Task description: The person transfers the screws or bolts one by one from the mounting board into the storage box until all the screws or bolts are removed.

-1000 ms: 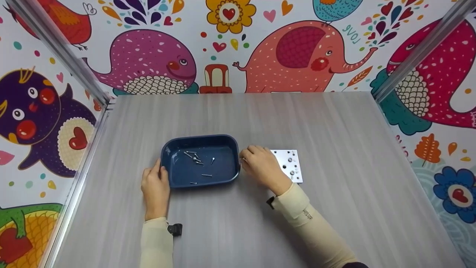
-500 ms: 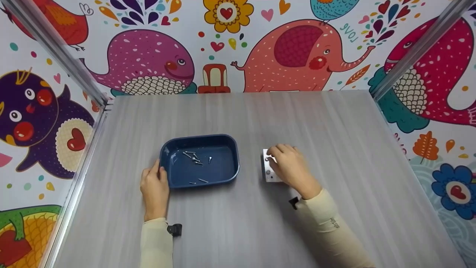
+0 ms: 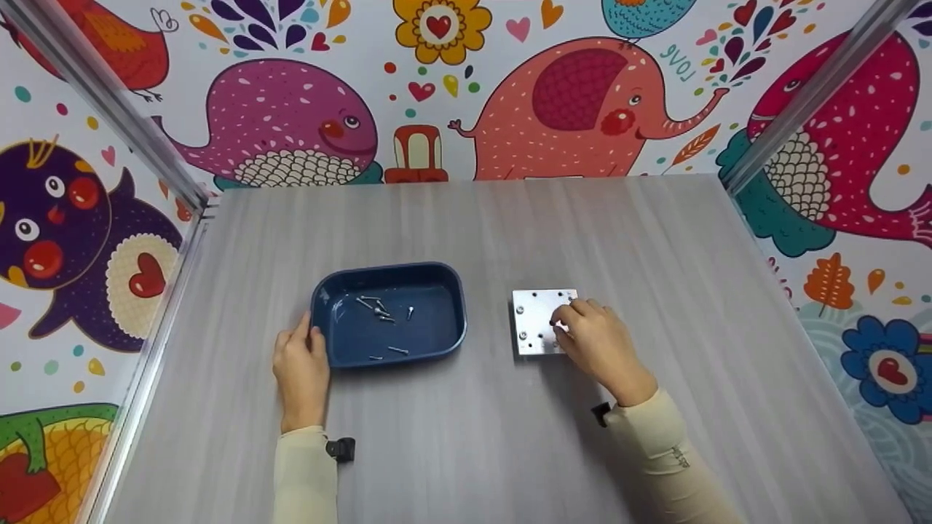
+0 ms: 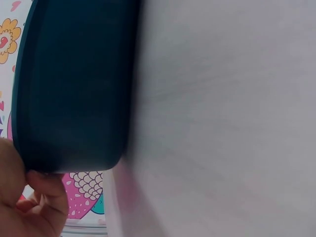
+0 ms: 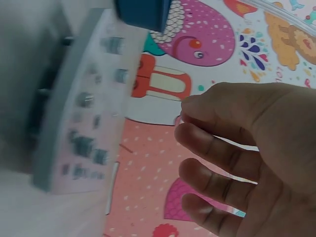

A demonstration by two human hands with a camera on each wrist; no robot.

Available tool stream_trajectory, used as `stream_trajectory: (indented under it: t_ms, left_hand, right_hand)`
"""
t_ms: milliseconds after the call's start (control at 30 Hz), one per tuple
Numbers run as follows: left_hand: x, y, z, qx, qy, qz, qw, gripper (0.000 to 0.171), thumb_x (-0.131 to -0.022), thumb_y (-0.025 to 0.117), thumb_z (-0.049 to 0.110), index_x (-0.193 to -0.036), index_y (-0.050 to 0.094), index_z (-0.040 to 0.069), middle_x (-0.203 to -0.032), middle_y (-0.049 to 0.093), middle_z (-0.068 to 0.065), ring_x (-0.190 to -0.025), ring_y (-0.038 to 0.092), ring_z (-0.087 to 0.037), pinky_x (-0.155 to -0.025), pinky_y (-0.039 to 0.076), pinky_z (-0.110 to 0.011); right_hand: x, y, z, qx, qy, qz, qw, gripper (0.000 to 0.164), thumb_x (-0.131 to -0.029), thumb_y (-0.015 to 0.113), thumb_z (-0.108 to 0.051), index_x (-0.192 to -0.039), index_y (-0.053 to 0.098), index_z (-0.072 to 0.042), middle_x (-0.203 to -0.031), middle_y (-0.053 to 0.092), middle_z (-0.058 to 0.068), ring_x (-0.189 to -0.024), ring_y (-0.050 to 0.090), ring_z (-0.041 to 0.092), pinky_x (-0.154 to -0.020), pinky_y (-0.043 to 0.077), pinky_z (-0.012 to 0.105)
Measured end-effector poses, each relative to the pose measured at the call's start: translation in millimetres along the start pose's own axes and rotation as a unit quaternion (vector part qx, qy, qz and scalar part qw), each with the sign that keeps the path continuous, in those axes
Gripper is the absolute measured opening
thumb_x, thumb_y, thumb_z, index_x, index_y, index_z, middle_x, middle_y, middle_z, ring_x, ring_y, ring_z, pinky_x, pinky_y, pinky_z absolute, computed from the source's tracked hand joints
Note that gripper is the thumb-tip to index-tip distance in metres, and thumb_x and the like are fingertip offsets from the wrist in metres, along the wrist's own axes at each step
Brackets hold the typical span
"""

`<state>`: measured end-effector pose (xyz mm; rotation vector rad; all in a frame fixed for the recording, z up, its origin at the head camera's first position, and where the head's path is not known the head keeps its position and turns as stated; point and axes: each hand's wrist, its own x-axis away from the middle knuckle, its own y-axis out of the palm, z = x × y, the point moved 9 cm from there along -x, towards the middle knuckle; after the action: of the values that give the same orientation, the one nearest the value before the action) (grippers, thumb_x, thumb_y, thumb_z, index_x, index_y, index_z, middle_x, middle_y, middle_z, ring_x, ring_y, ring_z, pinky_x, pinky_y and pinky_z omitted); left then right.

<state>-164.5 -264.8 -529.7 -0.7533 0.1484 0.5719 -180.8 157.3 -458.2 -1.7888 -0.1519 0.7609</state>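
Note:
My left hand (image 3: 301,378) holds the left end of a dark blue tray (image 3: 392,360), its fingers at the end wall; the left wrist view shows the fingers bent against that tray (image 4: 74,94). Several small metal screws (image 3: 378,308) lie inside. To the right, my right hand (image 3: 601,346) is over a silver metal plate (image 3: 535,313) with holes and several screw heads, covering its right part. Thumb and index finger pinch what seems to be a screw, almost wholly hidden. In the right wrist view, the plate (image 5: 81,118) is blurred and the fingertips are apart from it.
The grey wood-grain table (image 3: 437,444) carries both things. A patterned wall (image 3: 437,87) stands behind, with metal frame posts (image 3: 109,102) at the corners. A black wrist strap piece (image 3: 341,450) shows at the left sleeve.
My right hand has moved right from the tray's right edge, over the plate, to the plate's right side, uncovering its left part. One screw in the tray has shifted slightly. My left hand stays put.

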Motion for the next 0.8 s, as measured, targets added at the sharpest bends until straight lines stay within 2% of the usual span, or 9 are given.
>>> stream_trajectory:
  t_ms: [267, 467, 600, 800]
  left_hand:
    - [-0.2, 1.1, -0.7, 0.001, 0.002, -0.001, 1.0, 0.034, -0.098, 0.059, 0.002, -0.13, 0.061, -0.01, -0.102, 0.06, -0.031, -0.094, 0.057, -0.046, -0.088, 0.045, -0.055]
    - [0.4, 0.0, 0.1, 0.002, 0.01, 0.013, 0.9999, 0.032, -0.097, 0.06, 0.001, -0.127, 0.063, -0.011, -0.097, 0.059, -0.03, -0.09, 0.058, -0.044, -0.084, 0.047, -0.055]
    - [1.1, -1.2, 0.4, 0.003, 0.011, 0.02, 0.9997, 0.031, -0.097, 0.06, 0.001, -0.126, 0.064, -0.011, -0.094, 0.059, -0.029, -0.088, 0.058, -0.045, -0.083, 0.047, -0.055]
    - [1.1, -1.5, 0.5, 0.003, 0.009, 0.019, 0.9998, 0.032, -0.096, 0.06, 0.001, -0.125, 0.064, -0.011, -0.096, 0.059, -0.031, -0.09, 0.058, -0.047, -0.085, 0.046, -0.057]
  right_hand:
    - [16.7, 19.8, 4.8, -0.007, 0.004, -0.015, 1.0, 0.017, -0.076, 0.084, -0.003, -0.086, 0.07, -0.004, -0.079, 0.062, 0.006, -0.07, 0.058, 0.029, -0.06, 0.049, 0.043]
    - [25.3, 33.6, 5.5, -0.006, 0.009, -0.036, 0.999, 0.019, -0.075, 0.083, 0.0, -0.085, 0.07, -0.008, -0.08, 0.061, 0.005, -0.071, 0.057, 0.027, -0.059, 0.049, 0.04]
    - [26.8, 36.7, 6.2, -0.006, 0.017, -0.031, 0.999, 0.018, -0.077, 0.082, 0.001, -0.084, 0.07, -0.009, -0.081, 0.061, 0.005, -0.072, 0.057, 0.027, -0.06, 0.05, 0.04]
    - [26.6, 36.5, 4.3, -0.009, 0.007, -0.019, 1.0, 0.018, -0.077, 0.081, 0.003, -0.082, 0.068, -0.008, -0.079, 0.06, 0.006, -0.072, 0.057, 0.027, -0.059, 0.05, 0.038]
